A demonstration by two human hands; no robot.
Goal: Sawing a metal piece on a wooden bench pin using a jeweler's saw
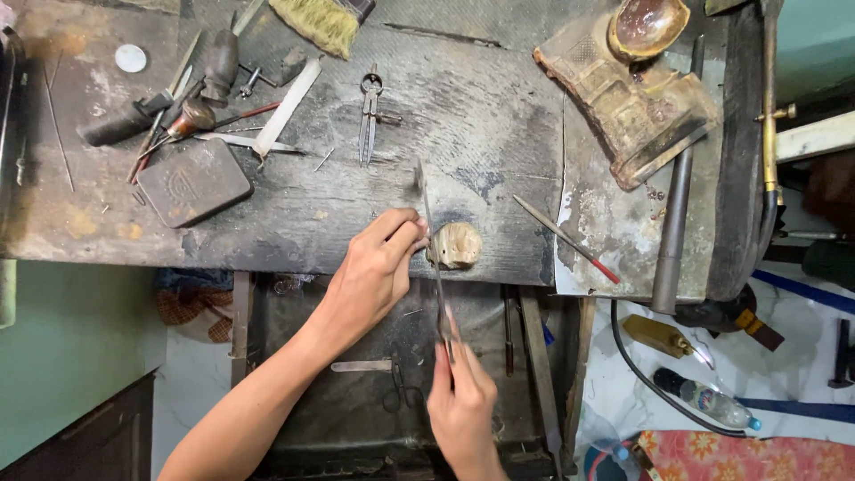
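My right hand [463, 401] grips the near end of a long thin metal file [431, 245] that runs away from me across the bench edge. My left hand [378, 267] pinches something small at its fingertips, pressed against the file beside a worn wooden bench peg [456, 245]. What the fingers hold is too small to make out. Both hands work at the front edge of the dark, scarred workbench [338, 214].
A divider compass [370, 111], a flat metal tin [193, 181], several hand tools [191, 107] and a brush [316, 22] lie on the bench. A wooden block with a bowl [632, 80], a rod [674, 227], and a red-tipped stick [565, 239] sit right. A tray [374, 383] hangs below.
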